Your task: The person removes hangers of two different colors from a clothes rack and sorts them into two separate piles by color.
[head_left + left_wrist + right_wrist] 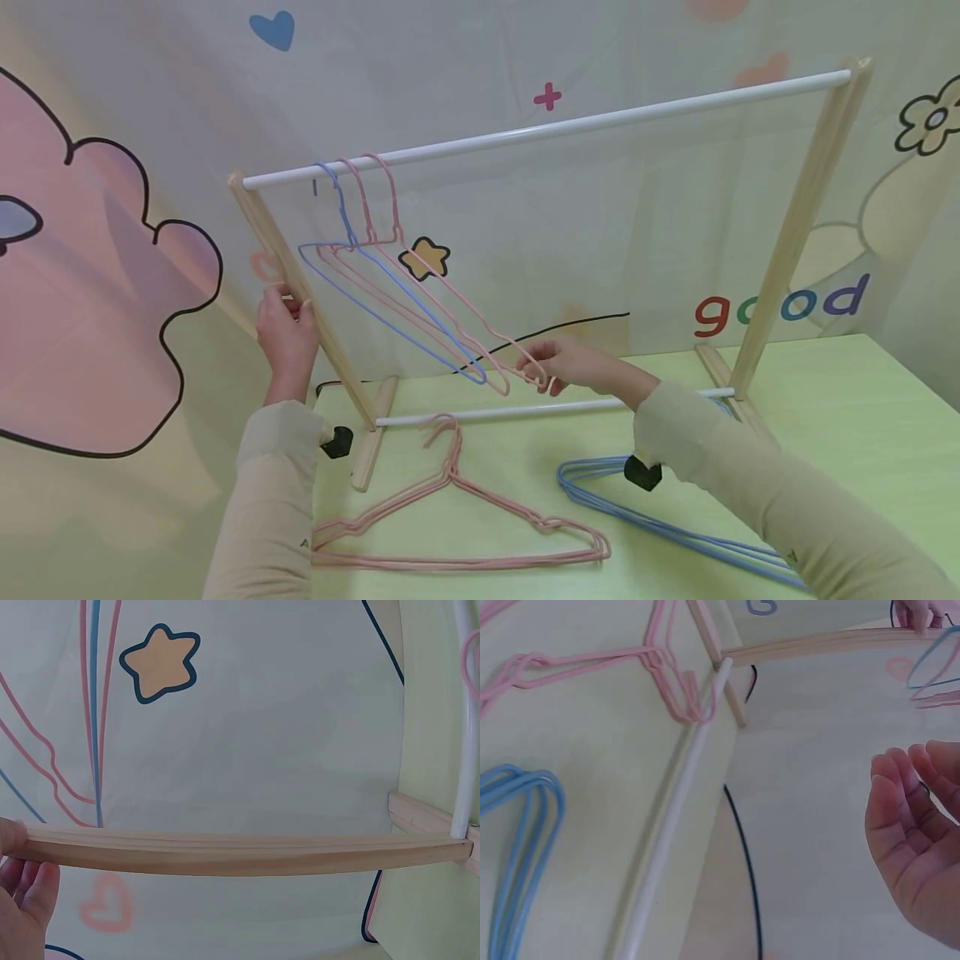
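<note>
My left hand point(288, 333) grips the left wooden post point(240, 855) of a garment rack, thumb on one side and fingers on the other. From the rack's white top rail point(562, 127) hang a blue hanger point(397, 272) and two pink hangers, grouped near the left end. My right hand point(566, 364) is at the lower corner of the outermost pink hanger point(480, 317), which overlaps the fingers in the head view. Loosely bent fingers point(889, 802) show in the right wrist view, with no wire visible between them and the thumb.
Several pink hangers point(450, 560) lie stacked on the pale green table point(517, 500) before the rack. Several blue hangers point(675, 528) lie to their right, partly under the right sleeve. A white lower bar point(525, 410) joins the rack's feet, and a printed backdrop point(525, 225) hangs behind.
</note>
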Available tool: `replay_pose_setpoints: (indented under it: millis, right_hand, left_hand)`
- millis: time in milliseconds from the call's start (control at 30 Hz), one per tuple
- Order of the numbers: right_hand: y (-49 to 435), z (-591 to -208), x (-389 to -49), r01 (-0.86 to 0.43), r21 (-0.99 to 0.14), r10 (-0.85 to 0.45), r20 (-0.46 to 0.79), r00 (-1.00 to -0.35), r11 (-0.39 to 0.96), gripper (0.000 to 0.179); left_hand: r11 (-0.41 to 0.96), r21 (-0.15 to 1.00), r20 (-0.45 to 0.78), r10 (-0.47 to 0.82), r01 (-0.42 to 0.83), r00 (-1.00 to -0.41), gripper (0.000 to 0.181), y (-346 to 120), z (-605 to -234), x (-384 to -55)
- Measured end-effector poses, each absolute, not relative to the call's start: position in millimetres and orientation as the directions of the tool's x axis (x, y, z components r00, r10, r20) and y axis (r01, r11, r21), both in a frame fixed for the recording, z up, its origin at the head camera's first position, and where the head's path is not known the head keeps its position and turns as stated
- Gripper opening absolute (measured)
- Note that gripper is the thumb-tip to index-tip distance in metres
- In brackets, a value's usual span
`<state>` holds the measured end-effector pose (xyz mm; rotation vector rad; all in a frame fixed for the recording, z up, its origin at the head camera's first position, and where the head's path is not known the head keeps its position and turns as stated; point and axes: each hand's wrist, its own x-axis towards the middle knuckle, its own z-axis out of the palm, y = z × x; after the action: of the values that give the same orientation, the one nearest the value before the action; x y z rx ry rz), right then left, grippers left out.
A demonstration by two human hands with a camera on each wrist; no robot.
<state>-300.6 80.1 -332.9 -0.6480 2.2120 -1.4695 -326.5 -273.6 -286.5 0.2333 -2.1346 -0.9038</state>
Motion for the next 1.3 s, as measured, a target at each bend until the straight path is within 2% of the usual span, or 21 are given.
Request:
replay_pose_setpoints:
  millis: [267, 533, 767, 1067, 1300]
  right_hand:
    - [78, -313, -305, -0.189, -0.925, -0.569, -0.034, -0.821, 0.328, 0.014]
    - [71, -289, -306, -0.192, -0.924, -0.537, -0.017, -0.843, 0.331, 0.021]
    - [65, -271, -302, -0.206, -0.926, -0.527, 0.008, -0.85, 0.317, 0.021]
    - [51, -255, -306, -0.189, -0.942, -0.542, 0.009, -0.841, 0.279, 0.026]
    - [41, -245, -308, -0.191, -0.931, -0.57, -0.022, -0.822, 0.311, 0.03]
  left_hand:
    - [0.725, 0.677, 0.597, -0.439, 0.128, -0.671, 0.024, -274, -287, -328]
    - [0.726, 0.676, 0.6, -0.44, 0.129, -0.668, 0.024, -273, -286, -327]
    - [0.722, 0.681, 0.594, -0.444, 0.125, -0.671, 0.024, -274, -286, -327]
    - [0.722, 0.68, 0.597, -0.443, 0.129, -0.669, 0.024, -275, -287, -328]
    - [0.729, 0.67, 0.613, -0.437, 0.14, -0.659, 0.024, -274, -287, -328]
